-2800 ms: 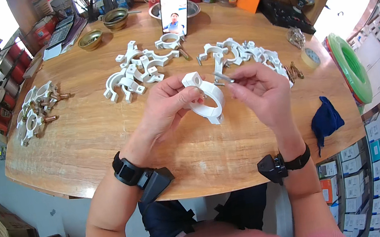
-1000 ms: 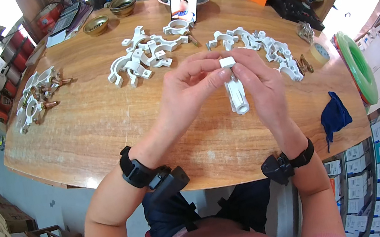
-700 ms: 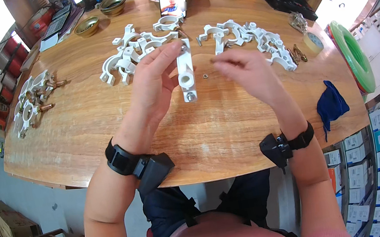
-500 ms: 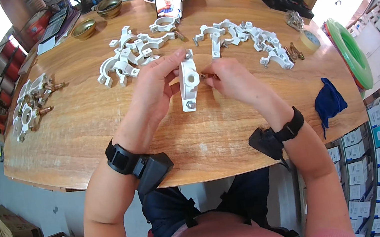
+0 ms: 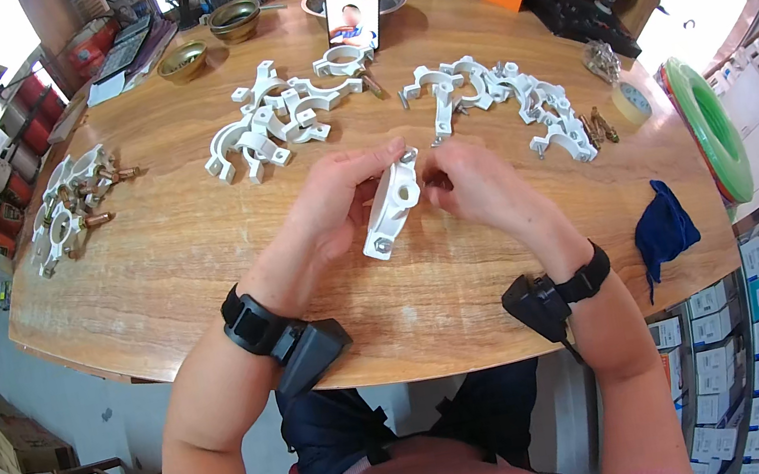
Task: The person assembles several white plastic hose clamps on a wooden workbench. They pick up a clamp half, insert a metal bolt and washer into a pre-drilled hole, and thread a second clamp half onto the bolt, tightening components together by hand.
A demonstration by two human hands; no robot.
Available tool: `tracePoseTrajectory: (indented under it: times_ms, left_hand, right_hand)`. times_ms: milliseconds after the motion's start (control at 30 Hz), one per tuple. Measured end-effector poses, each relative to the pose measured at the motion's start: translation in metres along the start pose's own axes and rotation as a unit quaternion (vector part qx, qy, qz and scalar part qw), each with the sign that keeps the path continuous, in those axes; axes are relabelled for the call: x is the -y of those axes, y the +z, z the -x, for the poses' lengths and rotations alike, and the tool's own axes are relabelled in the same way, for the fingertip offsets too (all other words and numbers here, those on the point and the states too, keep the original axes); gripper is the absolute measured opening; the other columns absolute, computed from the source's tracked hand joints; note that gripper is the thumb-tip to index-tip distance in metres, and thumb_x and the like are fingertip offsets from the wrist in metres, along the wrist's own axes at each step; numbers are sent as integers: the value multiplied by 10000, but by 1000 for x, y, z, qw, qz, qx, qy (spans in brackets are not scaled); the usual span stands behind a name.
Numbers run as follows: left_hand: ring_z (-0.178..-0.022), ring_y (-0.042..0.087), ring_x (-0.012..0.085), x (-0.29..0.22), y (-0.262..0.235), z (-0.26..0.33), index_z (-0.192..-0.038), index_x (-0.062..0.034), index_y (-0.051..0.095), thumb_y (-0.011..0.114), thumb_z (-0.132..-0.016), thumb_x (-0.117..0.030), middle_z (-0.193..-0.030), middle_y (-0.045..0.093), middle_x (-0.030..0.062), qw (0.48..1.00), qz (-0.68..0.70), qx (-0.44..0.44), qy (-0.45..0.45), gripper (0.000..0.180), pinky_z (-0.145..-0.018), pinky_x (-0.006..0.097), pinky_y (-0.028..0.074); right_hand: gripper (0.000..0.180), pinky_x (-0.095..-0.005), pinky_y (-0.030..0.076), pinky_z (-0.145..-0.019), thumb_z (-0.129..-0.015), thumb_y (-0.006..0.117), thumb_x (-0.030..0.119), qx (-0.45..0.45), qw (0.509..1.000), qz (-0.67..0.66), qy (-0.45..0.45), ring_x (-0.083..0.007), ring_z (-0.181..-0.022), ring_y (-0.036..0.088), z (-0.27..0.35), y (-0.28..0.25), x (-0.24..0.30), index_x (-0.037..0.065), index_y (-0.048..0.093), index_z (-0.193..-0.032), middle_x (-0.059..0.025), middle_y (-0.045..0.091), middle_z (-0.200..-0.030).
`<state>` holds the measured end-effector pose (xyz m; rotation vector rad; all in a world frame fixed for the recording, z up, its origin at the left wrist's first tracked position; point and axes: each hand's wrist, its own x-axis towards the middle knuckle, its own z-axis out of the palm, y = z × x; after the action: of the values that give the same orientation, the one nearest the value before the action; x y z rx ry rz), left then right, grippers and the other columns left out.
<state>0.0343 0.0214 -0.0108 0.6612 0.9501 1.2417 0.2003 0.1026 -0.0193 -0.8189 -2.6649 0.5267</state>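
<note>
The left hand (image 5: 334, 209) has its fingers (image 5: 385, 153) closed round a white clamp (image 5: 391, 206), held tilted just above the wooden surface (image 5: 153, 277), while the right hand (image 5: 477, 184) pinches at the clamp's upper end with its fingers curled; what they pinch is too small to tell. Beyond the hands lie two heaps of white clamps (image 5: 277, 118) (image 5: 508, 103), and a third heap with bolts (image 5: 69, 205) sits far left. At the far edge stand two brass bowls (image 5: 235, 21) (image 5: 181, 62), contents unclear, beside an upright phone (image 5: 353, 0).
</note>
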Motion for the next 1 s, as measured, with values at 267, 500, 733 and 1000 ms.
tracePoseTrajectory:
  times_ms: [267, 500, 733, 1000]
  left_hand:
    - [-610, 555, 106, 0, -1, -2, -846, -19, 583, 568, -803, -201, -706, 584, 41, 1000, -5, -6, 8, 188, -511, 219, 462]
    - [-511, 509, 83, 4, -1, -3, -793, -34, 580, 594, -786, -231, -648, 567, 21, 1000, -10, 3, 20, 198, -426, 200, 390]
    - [-510, 513, 85, 7, -1, -3, -783, -21, 568, 598, -785, -229, -648, 563, 27, 1000, -12, 4, 17, 210, -429, 203, 403]
    - [-637, 574, 115, 6, -7, -3, -894, 15, 558, 547, -820, -188, -755, 593, 65, 999, -12, 35, 0, 217, -537, 215, 475]
  right_hand:
    - [133, -219, 441, -540, -693, 627, 59, -198, 960, -193, -42, -113, -598, 540, 10, -30, 35, 10, 576, -805, -61, 555, -694]
    - [127, -226, 438, -531, -706, 599, 16, -187, 958, -184, -118, -125, -584, 529, 10, -21, 40, 12, 564, -828, -61, 549, -731]
    - [137, -247, 443, -532, -708, 578, -3, -174, 962, -164, -129, -166, -614, 551, 10, -21, 41, -4, 559, -844, -88, 556, -750]
    - [128, -270, 454, -557, -714, 581, -1, -198, 959, -108, -170, -207, -637, 565, 9, -21, 38, -4, 574, -841, -108, 577, -786]
